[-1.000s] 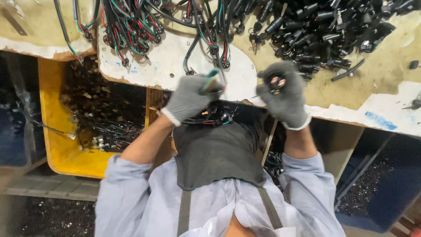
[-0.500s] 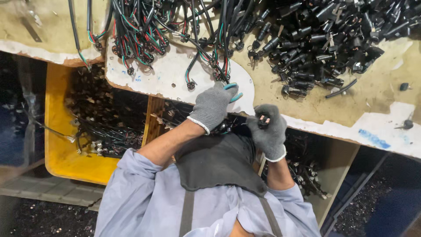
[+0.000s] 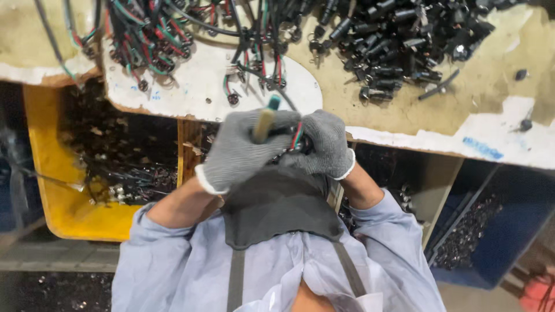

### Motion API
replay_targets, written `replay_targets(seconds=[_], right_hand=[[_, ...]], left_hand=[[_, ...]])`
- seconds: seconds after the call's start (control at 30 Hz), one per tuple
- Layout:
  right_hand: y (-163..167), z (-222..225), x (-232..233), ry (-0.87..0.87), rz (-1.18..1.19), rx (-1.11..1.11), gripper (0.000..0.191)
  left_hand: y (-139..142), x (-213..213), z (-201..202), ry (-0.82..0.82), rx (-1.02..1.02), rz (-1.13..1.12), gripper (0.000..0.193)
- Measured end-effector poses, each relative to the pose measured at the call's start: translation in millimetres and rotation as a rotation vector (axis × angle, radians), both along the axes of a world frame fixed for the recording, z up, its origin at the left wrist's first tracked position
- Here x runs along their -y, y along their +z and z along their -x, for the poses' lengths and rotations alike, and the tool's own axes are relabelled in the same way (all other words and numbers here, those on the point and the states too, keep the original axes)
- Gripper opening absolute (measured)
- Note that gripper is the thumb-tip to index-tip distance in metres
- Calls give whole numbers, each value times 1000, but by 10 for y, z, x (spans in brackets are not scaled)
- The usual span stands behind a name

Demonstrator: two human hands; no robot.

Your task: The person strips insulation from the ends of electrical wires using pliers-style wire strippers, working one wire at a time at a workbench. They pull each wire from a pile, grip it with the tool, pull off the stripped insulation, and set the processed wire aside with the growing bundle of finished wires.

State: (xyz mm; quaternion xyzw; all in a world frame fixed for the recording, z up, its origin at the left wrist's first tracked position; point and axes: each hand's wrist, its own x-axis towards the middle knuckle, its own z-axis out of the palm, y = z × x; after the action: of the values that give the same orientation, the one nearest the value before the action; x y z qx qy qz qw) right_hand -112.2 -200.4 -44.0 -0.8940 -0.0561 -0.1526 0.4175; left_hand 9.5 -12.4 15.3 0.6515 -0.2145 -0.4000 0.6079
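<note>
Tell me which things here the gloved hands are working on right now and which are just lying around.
In hand:
- left hand, gloved, gripping a tan-handled tool
- right hand, gloved, on a small wired part with red and green leads

Lying about:
- wire harness bundles on the workbench
- pile of black connectors
- yellow bin of dark parts
- blue bin

Worktable (image 3: 497, 86), worn tan top with white patches, across twelve o'clock. Bundle of red, green and black wires (image 3: 156, 34), at eleven o'clock on the table. Heap of small black connector parts (image 3: 399, 34), at one o'clock on the table. Yellow bin (image 3: 75, 214), at nine o'clock below the table edge, holding dark small parts. Blue bin (image 3: 497, 242), at four o'clock, also holding dark small parts. Grey apron (image 3: 277, 208), at centre, over a light blue shirt (image 3: 167, 271).
</note>
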Motion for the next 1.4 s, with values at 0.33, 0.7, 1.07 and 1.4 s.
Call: replay_targets(seconds=[0.33, 0.7, 1.07, 1.4], right_hand=[[-10, -23, -113, 21, -12, -96, 48], [-174, -7, -442, 452, 329, -145, 29], [136, 80, -228, 436, 113, -165, 52], [-119, -668, 993, -318, 1058, -127, 7]], left_hand=[[128, -215, -138, -17, 542, 309, 25], [-687, -431, 1087, -605, 368, 716, 32], [-714, -63, -524, -11, 999, -302, 11], [-884, -202, -569, 55, 843, -507, 34]])
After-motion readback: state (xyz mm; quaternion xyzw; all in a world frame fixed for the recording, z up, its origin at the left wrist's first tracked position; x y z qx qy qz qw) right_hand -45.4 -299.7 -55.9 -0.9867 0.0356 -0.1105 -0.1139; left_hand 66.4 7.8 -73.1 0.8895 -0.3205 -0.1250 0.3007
